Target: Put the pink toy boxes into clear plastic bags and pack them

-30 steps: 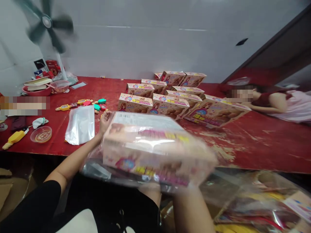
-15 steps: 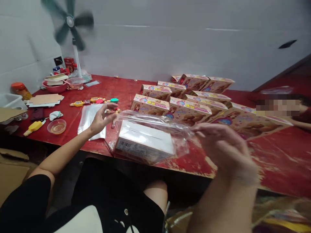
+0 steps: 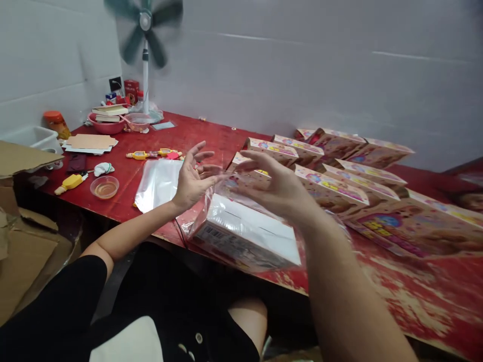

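A box (image 3: 252, 226) with a white top and a barcode on its side lies at the table's front edge, with clear plastic film (image 3: 206, 203) around it. Over its left end my left hand (image 3: 192, 178) is raised with its fingers spread, nothing gripped in them. My right hand (image 3: 275, 186) hovers above the far side of the box, fingers apart and slightly blurred, close to the film. Whether its fingertips touch the film cannot be made out. Left of the box is a stack of clear plastic bags (image 3: 156, 183).
Several printed boxes (image 3: 332, 188) stand in rows at the right. A spinning fan (image 3: 145, 22), a pink bowl (image 3: 107, 125), a small clear dish (image 3: 104, 187) and yellow toy-like items (image 3: 71, 182) are at the left. Cardboard (image 3: 33, 261) lies below the table at left.
My right hand has moved left from the box's right end to above it, and its fingers have let the film go. My left hand's fingers have spread. The view has shifted right.
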Demonstrator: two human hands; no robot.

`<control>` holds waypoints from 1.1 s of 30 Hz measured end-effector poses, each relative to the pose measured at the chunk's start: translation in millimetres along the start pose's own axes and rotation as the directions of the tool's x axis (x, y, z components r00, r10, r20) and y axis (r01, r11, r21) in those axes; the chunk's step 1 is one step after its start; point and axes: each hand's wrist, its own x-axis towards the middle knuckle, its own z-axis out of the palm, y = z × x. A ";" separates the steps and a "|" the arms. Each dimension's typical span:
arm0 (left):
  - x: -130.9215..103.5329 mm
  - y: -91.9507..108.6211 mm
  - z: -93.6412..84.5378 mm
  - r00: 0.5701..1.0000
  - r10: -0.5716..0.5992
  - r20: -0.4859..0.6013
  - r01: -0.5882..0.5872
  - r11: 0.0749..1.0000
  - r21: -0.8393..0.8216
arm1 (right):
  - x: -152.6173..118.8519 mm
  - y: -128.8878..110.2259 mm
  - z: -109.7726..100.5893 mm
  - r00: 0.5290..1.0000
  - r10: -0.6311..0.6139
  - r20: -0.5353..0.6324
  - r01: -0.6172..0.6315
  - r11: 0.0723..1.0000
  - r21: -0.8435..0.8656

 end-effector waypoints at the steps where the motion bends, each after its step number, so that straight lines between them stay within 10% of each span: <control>1: -1.2 1.2 -0.4 1.000 -0.006 -0.002 0.006 1.000 -0.007 | 3.0 -2.4 7.2 1.000 -0.019 -0.013 0.019 0.999 -0.043; 5: -3.0 -3.2 -5.5 0.997 -0.024 -0.071 0.021 0.999 -0.036 | 10.3 -13.4 31.8 0.944 -0.220 -0.247 0.111 0.915 -0.388; 9: -0.3 -5.7 -10.8 0.997 -0.034 -0.073 0.028 0.997 -0.078 | 11.0 -25.9 45.6 0.911 -0.411 -0.040 0.342 0.805 -0.484; 15: -3.7 -2.2 -12.8 0.995 -0.102 -0.011 0.100 0.989 -0.112 | 20.6 -17.4 62.9 0.900 -0.427 0.086 0.420 0.800 -0.428; 21: -3.5 0.1 -5.3 0.996 -0.092 -0.018 0.090 0.989 -0.114 | 24.3 -19.2 57.5 0.886 -0.372 -0.277 0.263 0.895 -0.361; 28: 4.6 4.2 -4.1 0.996 -0.087 -0.026 0.085 0.992 -0.090 | 8.4 -34.3 50.5 0.918 -0.397 0.008 0.366 0.838 -0.405; 33: 1.7 3.0 -4.0 0.984 -0.178 0.005 0.177 0.976 -0.125 | 15.2 -29.7 58.6 0.914 -0.399 -0.079 0.325 0.833 -0.448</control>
